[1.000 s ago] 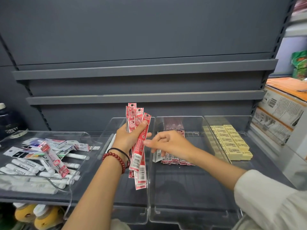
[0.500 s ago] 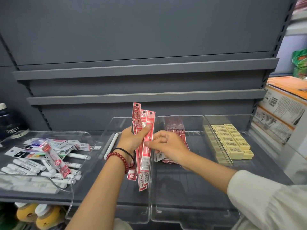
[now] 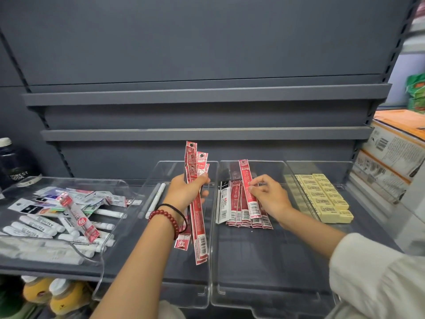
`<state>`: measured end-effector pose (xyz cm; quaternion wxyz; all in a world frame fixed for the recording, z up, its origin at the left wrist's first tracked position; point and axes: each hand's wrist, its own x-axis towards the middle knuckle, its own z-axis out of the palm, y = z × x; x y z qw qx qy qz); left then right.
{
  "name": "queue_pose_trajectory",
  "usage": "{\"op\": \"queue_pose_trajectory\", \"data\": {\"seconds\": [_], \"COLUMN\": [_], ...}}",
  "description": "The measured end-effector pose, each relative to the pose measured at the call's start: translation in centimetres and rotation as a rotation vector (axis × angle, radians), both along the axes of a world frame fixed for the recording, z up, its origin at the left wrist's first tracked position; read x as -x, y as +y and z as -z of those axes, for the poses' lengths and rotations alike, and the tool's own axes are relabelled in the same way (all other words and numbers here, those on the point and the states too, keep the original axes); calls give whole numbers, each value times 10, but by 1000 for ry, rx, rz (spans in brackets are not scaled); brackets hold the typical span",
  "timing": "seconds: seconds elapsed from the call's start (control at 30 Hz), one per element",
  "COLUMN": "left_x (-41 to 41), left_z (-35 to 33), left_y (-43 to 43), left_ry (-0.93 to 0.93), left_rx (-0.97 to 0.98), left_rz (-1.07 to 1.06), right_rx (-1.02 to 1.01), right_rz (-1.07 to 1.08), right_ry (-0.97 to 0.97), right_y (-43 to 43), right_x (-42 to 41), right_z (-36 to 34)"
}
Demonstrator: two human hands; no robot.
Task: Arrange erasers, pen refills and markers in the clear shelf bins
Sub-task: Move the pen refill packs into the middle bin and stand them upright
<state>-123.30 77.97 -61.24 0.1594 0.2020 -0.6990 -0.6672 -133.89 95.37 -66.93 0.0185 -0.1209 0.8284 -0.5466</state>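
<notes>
My left hand (image 3: 187,191) grips a bundle of red pen refill packets (image 3: 199,217), held upright over the second clear bin (image 3: 202,298). My right hand (image 3: 268,196) pinches one red refill packet (image 3: 248,187) and holds it against the row of refill packets (image 3: 239,210) lying in the third clear bin (image 3: 264,305). Yellow erasers (image 3: 324,196) are stacked in rows in the rightmost bin (image 3: 345,166). White markers (image 3: 46,226) and mixed packets lie loose in the leftmost tray (image 3: 101,268). Two white pens (image 3: 155,200) rest in the second bin.
Empty grey shelves (image 3: 207,133) run above the bins. A dark bottle (image 3: 13,166) stands at the far left. Printed cardboard boxes (image 3: 388,157) are stacked at the right. Yellow bottles (image 3: 53,295) sit on the shelf below.
My right hand took one red packet from the bundle and carried it right, down onto the row in the third bin. My left hand raised the bundle slightly.
</notes>
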Motion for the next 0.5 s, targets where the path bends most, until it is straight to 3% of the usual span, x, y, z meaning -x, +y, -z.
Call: {"op": "queue_pose_trajectory", "data": {"seconds": [0.33,0.5], "left_x": [0,-4], "left_z": [2,0], "left_y": [-3,-10], "left_ry": [33,53], "left_rx": [-89,-155], "left_rz": [-39,-81], "right_rx": [-135,-323], "right_rz": [-187,-201], "right_ry": [-51,47], "right_y": [-20,-16], "right_x": [6,3], "right_z": [8,7]}}
